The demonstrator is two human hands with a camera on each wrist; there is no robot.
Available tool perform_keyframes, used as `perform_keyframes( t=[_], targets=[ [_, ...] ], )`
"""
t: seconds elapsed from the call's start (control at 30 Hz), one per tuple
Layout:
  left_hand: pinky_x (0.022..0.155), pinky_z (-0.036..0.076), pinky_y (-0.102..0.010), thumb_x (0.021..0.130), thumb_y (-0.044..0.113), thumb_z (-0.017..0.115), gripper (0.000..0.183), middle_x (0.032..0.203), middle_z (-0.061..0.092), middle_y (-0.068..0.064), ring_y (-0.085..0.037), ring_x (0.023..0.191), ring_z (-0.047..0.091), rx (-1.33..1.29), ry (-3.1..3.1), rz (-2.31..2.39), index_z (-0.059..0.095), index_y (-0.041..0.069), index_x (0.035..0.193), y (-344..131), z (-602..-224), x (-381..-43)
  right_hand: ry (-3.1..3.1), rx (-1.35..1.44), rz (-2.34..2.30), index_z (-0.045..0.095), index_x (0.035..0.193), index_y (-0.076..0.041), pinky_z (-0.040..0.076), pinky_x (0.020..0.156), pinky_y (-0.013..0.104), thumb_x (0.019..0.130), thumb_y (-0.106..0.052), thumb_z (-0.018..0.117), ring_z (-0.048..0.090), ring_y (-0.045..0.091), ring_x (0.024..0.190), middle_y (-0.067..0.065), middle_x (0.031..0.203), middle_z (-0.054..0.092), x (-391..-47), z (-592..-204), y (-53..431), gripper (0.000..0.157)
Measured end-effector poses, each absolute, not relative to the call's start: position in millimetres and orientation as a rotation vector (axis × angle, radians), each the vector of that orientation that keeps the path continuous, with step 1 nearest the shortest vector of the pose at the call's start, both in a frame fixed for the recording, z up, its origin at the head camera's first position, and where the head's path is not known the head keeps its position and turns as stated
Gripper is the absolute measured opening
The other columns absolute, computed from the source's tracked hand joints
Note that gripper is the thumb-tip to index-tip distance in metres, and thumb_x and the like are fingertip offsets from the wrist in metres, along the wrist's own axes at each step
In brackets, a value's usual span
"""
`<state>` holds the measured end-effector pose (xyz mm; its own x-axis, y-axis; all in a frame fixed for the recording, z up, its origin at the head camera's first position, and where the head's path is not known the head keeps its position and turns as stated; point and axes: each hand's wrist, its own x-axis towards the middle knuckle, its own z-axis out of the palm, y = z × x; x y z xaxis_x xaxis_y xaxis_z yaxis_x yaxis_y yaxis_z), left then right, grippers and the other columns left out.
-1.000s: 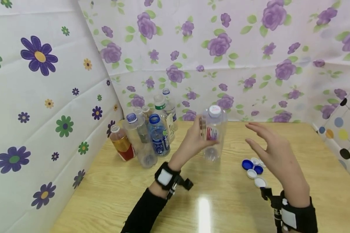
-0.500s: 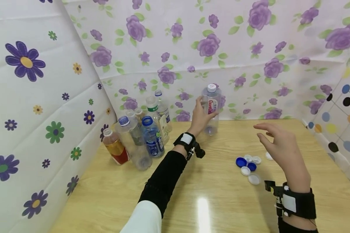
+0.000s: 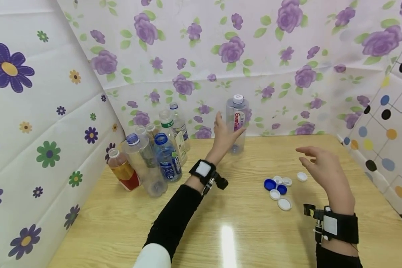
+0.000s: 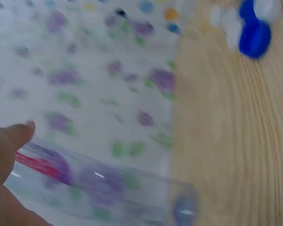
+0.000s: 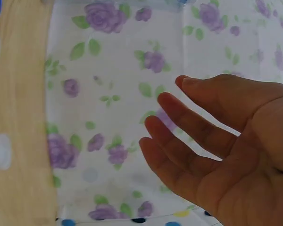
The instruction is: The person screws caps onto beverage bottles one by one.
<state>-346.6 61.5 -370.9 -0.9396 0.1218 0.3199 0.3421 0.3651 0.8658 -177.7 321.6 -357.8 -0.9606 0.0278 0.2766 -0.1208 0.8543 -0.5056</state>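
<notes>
A tall see-through plastic bottle [image 3: 233, 108] with a white cap and a red-and-white label stands upright at the back of the table, by the flowered backdrop. My left hand [image 3: 222, 137] is at its left side, fingers spread and straight, thumb stretched across the front of the label. In the left wrist view, that hand's thumb and fingers lie apart beside the bottle [image 4: 127, 188]. My right hand [image 3: 328, 173] hovers over the right of the table, loosely bent and holding nothing. Nearest to it is a white cap [image 3: 302, 176].
Several uncapped bottles cluster at the back left, among them a blue bottle [image 3: 169, 163], a tall clear one [image 3: 147, 167] and one with a red-and-gold label [image 3: 124, 169]. Blue caps [image 3: 270, 184] and white caps [image 3: 284, 204] lie right of the middle. Patterned cloth walls [image 3: 187, 44] surround the table.
My left hand has carried the clear bottle to the back of the table, set it upright there and loosened its fingers. My right hand has moved slightly, still holding nothing.
</notes>
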Motion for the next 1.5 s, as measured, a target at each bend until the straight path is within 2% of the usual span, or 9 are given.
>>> perform_keyframes(
  t=[0.1, 0.23, 0.3, 0.47, 0.6, 0.8, 0.97, 1.33, 1.5],
  targets=[
    [0.12, 0.03, -0.051, 0.092, 0.023, 0.077, 0.098, 0.161, 0.023, -0.02, -0.037, 0.148, 0.028, -0.505, -2.333, -1.632, 0.008, 0.006, 0.161, 36, -351, -305, -2.838, 0.045, 0.795, 0.058, 0.137, 0.004, 0.051, 0.086, 0.067, 0.102, -0.009, 0.059, 0.055, 0.059, 0.114, 0.039, 0.13, 0.055, -182, -371, 331, 0.037],
    [0.121, 0.028, -0.048, 0.09, 0.005, 0.072, 0.084, 0.156, 0.028, -0.02, -0.033, 0.146, 0.029, -0.641, -2.204, -1.429, 0.02, 0.002, 0.156, -13, -321, -242, -2.905, 0.041, 0.827, 0.055, 0.138, 0.007, 0.048, 0.088, 0.067, 0.102, -0.008, 0.058, 0.051, 0.058, 0.118, 0.039, 0.131, 0.055, -186, -383, 340, 0.039],
    [0.119, 0.031, -0.047, 0.088, 0.001, 0.07, 0.078, 0.152, 0.033, -0.021, -0.034, 0.141, 0.032, -0.647, -2.115, -1.221, 0.026, 0.0, 0.153, -38, -308, -218, -2.928, 0.058, 0.833, 0.055, 0.138, 0.006, 0.048, 0.088, 0.067, 0.102, -0.008, 0.059, 0.051, 0.057, 0.119, 0.038, 0.131, 0.056, -188, -386, 339, 0.04],
    [0.119, 0.027, -0.052, 0.089, 0.004, 0.073, 0.075, 0.151, 0.037, -0.02, -0.039, 0.139, 0.03, -0.299, -2.063, -0.806, 0.031, 0.002, 0.15, -92, -292, -183, -2.965, 0.141, 0.829, 0.057, 0.137, 0.005, 0.051, 0.087, 0.063, 0.1, -0.009, 0.062, 0.056, 0.054, 0.116, 0.034, 0.128, 0.06, -194, -388, 327, 0.04],
    [0.121, 0.015, -0.057, 0.088, 0.015, 0.081, 0.091, 0.155, 0.026, -0.024, -0.044, 0.142, 0.019, -0.008, -2.241, -0.784, 0.021, 0.005, 0.155, -121, -291, -177, -2.993, 0.181, 0.823, 0.058, 0.135, 0.006, 0.052, 0.086, 0.062, 0.098, -0.007, 0.064, 0.057, 0.054, 0.114, 0.034, 0.128, 0.06, -197, -389, 317, 0.039],
    [0.119, 0.017, -0.06, 0.084, 0.027, 0.086, 0.114, 0.157, 0.016, -0.031, -0.05, 0.142, 0.017, 0.101, -2.467, -0.823, 0.004, 0.006, 0.16, -146, -292, -181, -3.003, 0.218, 0.805, 0.059, 0.133, 0.007, 0.052, 0.086, 0.062, 0.098, -0.006, 0.063, 0.058, 0.053, 0.112, 0.033, 0.126, 0.061, -194, -390, 312, 0.038],
    [0.119, 0.02, -0.064, 0.088, 0.031, 0.082, 0.121, 0.161, 0.004, -0.033, -0.055, 0.146, 0.012, 0.188, -2.613, -0.979, -0.011, 0.005, 0.16, -160, -294, -185, -3.006, 0.234, 0.795, 0.06, 0.132, 0.006, 0.052, 0.085, 0.062, 0.098, -0.008, 0.064, 0.058, 0.053, 0.112, 0.033, 0.126, 0.062, -196, -387, 305, 0.037],
    [0.12, 0.022, -0.062, 0.085, 0.034, 0.084, 0.12, 0.157, 0.011, -0.035, -0.054, 0.143, 0.022, 0.241, -2.597, -0.982, -0.003, -0.003, 0.159, -170, -301, -202, -2.989, 0.277, 0.826, 0.062, 0.13, 0.005, 0.054, 0.083, 0.058, 0.098, -0.007, 0.064, 0.06, 0.051, 0.11, 0.031, 0.124, 0.063, -194, -380, 295, 0.035],
    [0.114, 0.035, -0.06, 0.089, 0.033, 0.081, 0.119, 0.16, 0.011, -0.037, -0.052, 0.141, 0.034, 0.282, -2.63, -1.07, -0.009, -0.005, 0.158, -175, -305, -208, -2.994, 0.295, 0.854, 0.063, 0.129, 0.004, 0.055, 0.083, 0.055, 0.097, -0.006, 0.065, 0.061, 0.049, 0.109, 0.029, 0.121, 0.065, -193, -382, 289, 0.033]
  ],
)
